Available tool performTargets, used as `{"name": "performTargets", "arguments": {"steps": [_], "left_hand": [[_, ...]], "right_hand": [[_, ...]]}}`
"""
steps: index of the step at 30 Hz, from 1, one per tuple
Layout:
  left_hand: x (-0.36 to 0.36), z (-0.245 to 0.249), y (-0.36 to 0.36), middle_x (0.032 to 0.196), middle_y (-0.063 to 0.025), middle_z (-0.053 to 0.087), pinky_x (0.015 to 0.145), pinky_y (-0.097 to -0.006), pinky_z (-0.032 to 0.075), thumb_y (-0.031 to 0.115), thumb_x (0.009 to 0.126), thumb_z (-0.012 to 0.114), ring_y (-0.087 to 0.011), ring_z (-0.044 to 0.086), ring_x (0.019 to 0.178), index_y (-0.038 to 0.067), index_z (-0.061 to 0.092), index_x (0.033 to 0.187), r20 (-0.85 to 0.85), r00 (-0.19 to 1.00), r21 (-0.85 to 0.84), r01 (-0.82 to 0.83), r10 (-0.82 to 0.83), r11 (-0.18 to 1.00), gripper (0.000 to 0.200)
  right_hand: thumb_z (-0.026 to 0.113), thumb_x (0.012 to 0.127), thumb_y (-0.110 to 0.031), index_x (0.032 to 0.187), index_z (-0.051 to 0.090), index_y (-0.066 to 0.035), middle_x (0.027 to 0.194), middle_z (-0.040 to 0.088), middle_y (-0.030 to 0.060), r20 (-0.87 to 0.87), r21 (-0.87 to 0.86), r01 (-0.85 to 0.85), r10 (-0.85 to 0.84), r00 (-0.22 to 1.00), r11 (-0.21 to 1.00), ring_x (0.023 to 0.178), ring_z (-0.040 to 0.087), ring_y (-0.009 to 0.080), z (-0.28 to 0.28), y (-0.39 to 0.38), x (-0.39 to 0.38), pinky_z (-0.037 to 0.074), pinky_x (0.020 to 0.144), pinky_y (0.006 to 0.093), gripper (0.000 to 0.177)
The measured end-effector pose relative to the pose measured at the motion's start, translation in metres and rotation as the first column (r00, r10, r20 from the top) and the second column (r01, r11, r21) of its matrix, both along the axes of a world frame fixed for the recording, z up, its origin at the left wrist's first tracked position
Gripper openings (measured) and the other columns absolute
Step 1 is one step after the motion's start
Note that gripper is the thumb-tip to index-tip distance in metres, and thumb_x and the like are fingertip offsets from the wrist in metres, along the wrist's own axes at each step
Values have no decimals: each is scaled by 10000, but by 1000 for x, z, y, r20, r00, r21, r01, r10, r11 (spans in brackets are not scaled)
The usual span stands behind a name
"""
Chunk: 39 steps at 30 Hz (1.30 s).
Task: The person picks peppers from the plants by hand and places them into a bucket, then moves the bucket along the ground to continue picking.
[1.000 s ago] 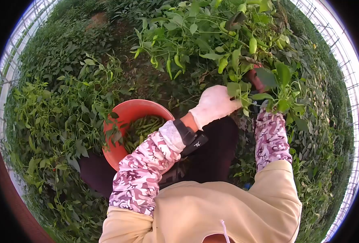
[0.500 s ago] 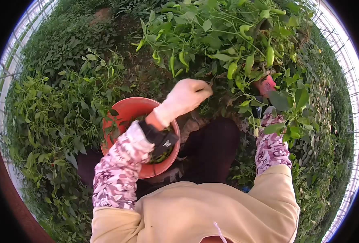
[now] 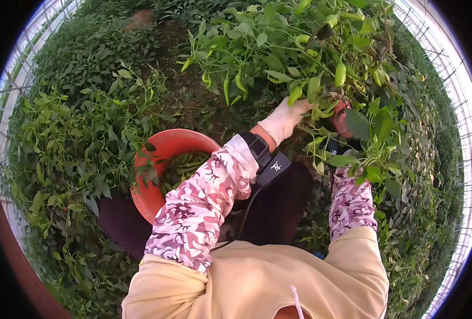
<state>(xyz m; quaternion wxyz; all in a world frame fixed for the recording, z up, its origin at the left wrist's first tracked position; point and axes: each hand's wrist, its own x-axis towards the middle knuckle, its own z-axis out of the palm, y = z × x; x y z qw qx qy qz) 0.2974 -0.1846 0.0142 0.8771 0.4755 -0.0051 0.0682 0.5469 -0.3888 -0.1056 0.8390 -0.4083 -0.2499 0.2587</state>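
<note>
My left hand (image 3: 285, 119), in a white glove, reaches into the lower edge of a pepper plant (image 3: 278, 50) hung with long green peppers (image 3: 340, 75). Its fingertips are hidden among leaves and peppers, so whether they grip anything does not show. My right hand (image 3: 342, 121), reddish and partly covered by leaves, is closed around the plant's stems near their base. Left of my knees stands a red bucket (image 3: 146, 187) with green peppers (image 3: 185, 165) inside; my left forearm crosses over its right side.
Dense low pepper plants (image 3: 60, 143) fill the left, and more foliage (image 3: 427, 149) lines the right. Bare soil (image 3: 180, 80) shows beyond the bucket. My dark-clothed knee (image 3: 281, 196) sits below my left hand. Pale greenhouse walls curve along both sides.
My left hand has moved right, from beside the bucket to the plant near my right hand. More of the bucket's contents show. The plant and right hand have shifted slightly left.
</note>
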Motion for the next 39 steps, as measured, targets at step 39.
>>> {"name": "performTargets", "arguments": {"steps": [39], "left_hand": [[-2,68,22,819,-148,621,693,-339,471,244,799,539,-281,598,718,71,615,1013,259,962,940,-272,92,205,284]], "right_hand": [[399,933,-293,1329,300,-83,1220,468,115,-72,188,110,-98,993,976,1030,502,186,10,-31,-36,431,853,300,459]]}}
